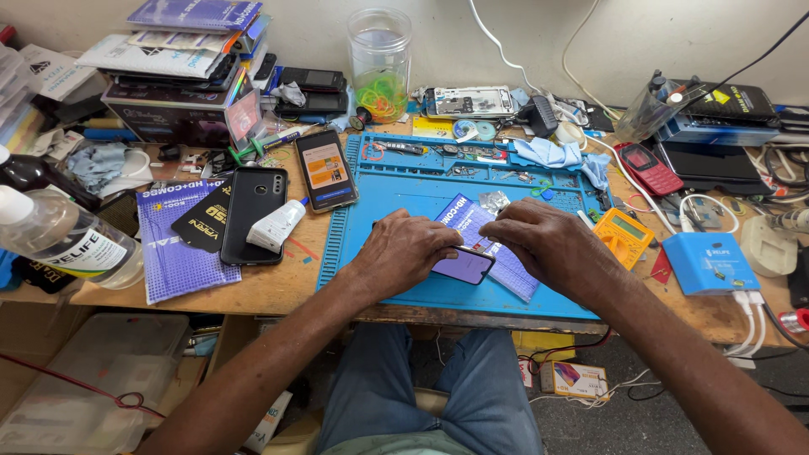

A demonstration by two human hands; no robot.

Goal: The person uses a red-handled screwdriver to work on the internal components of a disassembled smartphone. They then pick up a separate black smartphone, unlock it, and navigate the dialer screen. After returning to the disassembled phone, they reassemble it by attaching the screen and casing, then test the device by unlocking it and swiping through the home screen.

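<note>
Looking down from the head camera, both hands meet over a smartphone (462,264) that lies on a blue work mat (371,261) near the front edge of a cluttered wooden bench (278,282). The left hand (403,250) lies curled over the phone's left end, fingers bent down and touching it, though whether they actually grip it cannot be told. The right hand (543,240) arches over the phone's upper right, fingertips pressed down close together at the phone's edge and on a purple printed packet (506,263) that sits under and beside the phone; what they pinch, if anything, is hidden. Only the phone's lower right corner shows, its lilac screen facing up. To the left of the mat lie a second phone with a lit orange screen (325,169), a black phone face down (254,212) with a small white bottle (276,226) resting on it, and a purple sleeve (173,253). A clear liquid bottle (67,240) stands at the far left. Right of the hands sit a yellow multimeter (622,236) and a blue box (708,263). A clear plastic jar (379,59) holding coloured bands stands at the back.
</note>
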